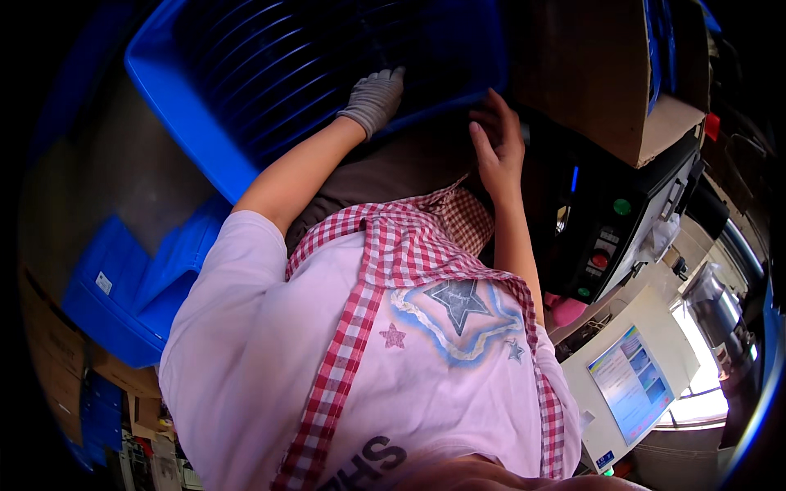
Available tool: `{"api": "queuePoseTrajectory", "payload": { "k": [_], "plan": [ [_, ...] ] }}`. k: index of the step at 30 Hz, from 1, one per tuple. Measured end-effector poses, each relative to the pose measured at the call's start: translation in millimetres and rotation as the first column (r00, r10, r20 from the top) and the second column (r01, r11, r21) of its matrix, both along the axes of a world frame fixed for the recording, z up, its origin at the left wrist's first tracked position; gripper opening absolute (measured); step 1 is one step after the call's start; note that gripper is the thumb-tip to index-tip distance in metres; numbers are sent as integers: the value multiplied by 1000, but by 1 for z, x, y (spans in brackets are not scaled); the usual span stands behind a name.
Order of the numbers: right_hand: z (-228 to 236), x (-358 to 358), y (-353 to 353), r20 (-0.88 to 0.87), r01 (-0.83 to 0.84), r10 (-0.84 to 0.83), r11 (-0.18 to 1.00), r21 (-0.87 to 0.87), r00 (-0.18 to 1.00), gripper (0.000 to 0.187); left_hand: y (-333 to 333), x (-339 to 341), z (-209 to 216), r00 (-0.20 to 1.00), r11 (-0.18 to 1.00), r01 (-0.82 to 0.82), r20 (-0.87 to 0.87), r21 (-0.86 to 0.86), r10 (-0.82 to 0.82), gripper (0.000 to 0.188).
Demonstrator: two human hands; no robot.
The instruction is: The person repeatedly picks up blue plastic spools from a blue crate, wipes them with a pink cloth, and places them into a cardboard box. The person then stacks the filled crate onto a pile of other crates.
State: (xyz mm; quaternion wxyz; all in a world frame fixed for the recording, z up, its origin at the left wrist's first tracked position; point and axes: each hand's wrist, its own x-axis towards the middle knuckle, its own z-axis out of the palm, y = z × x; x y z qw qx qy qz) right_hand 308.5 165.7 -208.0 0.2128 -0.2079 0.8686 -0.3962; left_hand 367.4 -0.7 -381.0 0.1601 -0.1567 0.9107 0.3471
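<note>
Downward fisheye view from the head, close above apron (409, 245), blue bin (188, 119) beyond

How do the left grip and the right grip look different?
The left grip wears a greyish glove, but the right grip is bare. The left grip is over the inside of the big blue bin, while the right grip is near its edge. The right grip is visibly open, but how closed the left grip is stays unclear. Both are by that bin.

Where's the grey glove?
In the head view, the grey glove is near the top middle, on the left hand, at the big blue bin.
</note>
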Motion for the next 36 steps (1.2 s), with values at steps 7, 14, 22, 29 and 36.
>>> {"api": "queuePoseTrajectory", "payload": {
  "k": [7,14,22,29,36],
  "plan": [
    [-13,29,34,114,111,-119,991,72,986,50,-11,17,-32,954,992,7,295,129,-45,39],
    [-6,33,22,136,81,-89,994,68,987,48,-5,15,-15,978,978,8,201,211,-51,37],
    [-7,22,20,-34,87,-83,987,137,996,50,2,-8,-61,996,964,81,-52,254,-70,36],
    [-74,-62,-4,-236,57,49,906,420,970,63,-25,64,-6,990,978,-133,-33,158,140,51],
    [-116,-93,-43,-373,119,102,842,526,922,70,-57,166,-4,998,999,33,-59,-41,-36,71]
  ]
}}
